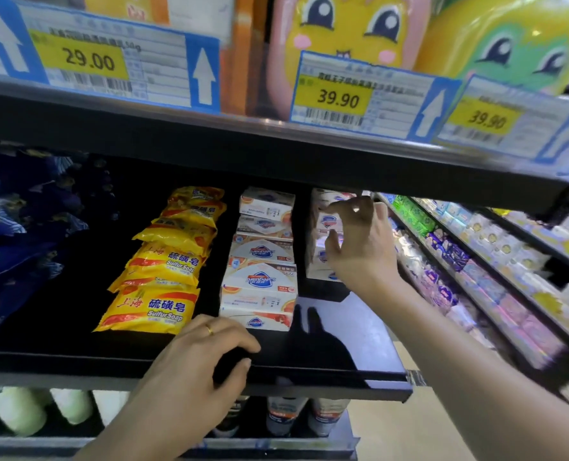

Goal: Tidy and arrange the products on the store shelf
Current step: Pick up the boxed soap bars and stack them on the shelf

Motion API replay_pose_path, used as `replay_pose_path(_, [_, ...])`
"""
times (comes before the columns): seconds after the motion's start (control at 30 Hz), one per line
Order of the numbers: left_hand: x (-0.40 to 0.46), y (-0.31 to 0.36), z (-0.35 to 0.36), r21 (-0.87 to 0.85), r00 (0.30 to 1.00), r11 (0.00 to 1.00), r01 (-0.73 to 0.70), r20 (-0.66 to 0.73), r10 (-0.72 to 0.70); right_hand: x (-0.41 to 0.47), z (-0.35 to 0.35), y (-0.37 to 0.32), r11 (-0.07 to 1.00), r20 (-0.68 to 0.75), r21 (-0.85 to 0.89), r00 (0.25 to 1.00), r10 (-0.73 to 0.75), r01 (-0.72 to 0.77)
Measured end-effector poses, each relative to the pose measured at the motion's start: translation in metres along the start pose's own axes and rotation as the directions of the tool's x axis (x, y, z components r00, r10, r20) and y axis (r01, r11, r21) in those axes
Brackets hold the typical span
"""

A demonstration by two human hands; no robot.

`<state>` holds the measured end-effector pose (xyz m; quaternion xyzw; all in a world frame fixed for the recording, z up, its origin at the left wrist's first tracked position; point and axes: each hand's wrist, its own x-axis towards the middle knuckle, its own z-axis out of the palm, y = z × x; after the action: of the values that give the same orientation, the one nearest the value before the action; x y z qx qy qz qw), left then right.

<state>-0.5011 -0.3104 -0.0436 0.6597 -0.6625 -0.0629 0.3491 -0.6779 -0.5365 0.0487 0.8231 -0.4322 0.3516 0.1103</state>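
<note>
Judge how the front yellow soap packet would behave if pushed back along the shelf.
The yellow soap packet would probably slide easily, since its wrapper looks glossy. Its crinkled ends look floppy, though the middle seems firm. Lying flat, it is unlikely to tip.

We see bare black shelf [343, 341] at the near right, in front of the stacked soap boxes [323, 234]; a hand could pass there. Our right hand [359, 241] fills the gap before those boxes. A narrow dark lane runs between them and the middle row of white boxes [259, 267]. The yellow soap packets [163, 271] sit just beside that row on its left. Our left hand [203, 354] blocks the near shelf edge. The upper shelf [243, 141] hangs low overhead.
</note>
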Motion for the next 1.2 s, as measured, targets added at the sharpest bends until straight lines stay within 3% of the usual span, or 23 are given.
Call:
replay_pose_path(0.13, [0.006, 0.013, 0.009, -0.042, 1.0, 0.999, 0.012, -0.009, -0.012, -0.013, 0.004, 0.03, 0.99, 0.123, 0.013, 0.983, 0.139, -0.142])
replay_pose_path(0.33, [0.007, 0.016, 0.015, -0.01, 0.999, 0.999, 0.043, 0.002, -0.043, -0.032, 0.016, 0.044, 0.978, 0.388, 0.114, 0.914, 0.117, -0.173])
replay_pose_path(0.57, [0.007, 0.021, 0.011, -0.083, 0.995, 0.991, 0.102, 0.01, -0.102, -0.04, 0.013, 0.049, 0.982, 0.298, 0.137, 0.951, 0.082, -0.127])
replay_pose_path(0.7, [0.005, 0.028, 0.005, -0.206, 0.982, 0.96, 0.187, 0.006, -0.19, -0.063, -0.001, 0.043, 0.947, 0.24, 0.301, 0.97, 0.041, -0.115])
replay_pose_path(0.87, [0.003, 0.047, 0.0, -0.444, 0.94, 0.837, 0.319, 0.032, -0.341, -0.1, -0.029, 0.029, 0.888, 0.129, 0.456, 0.992, 0.01, -0.068])
replay_pose_path(1.0, [0.007, 0.064, -0.003, -0.638, 0.89, 0.647, 0.418, 0.145, -0.432, -0.129, -0.051, 0.018, 0.862, 0.04, 0.506, 0.998, -0.048, 0.021])
replay_pose_path(1.1, [0.011, 0.075, -0.004, -0.73, 0.864, 0.491, 0.475, 0.282, -0.416, -0.148, -0.061, 0.012, 0.853, 0.006, 0.511, 0.992, -0.125, 0.105])
replay_pose_path(1.2, [0.012, 0.083, -0.002, -0.751, 0.852, 0.419, 0.511, 0.376, -0.365, -0.16, -0.065, 0.007, 0.845, -0.048, 0.499, 0.98, -0.196, 0.193])
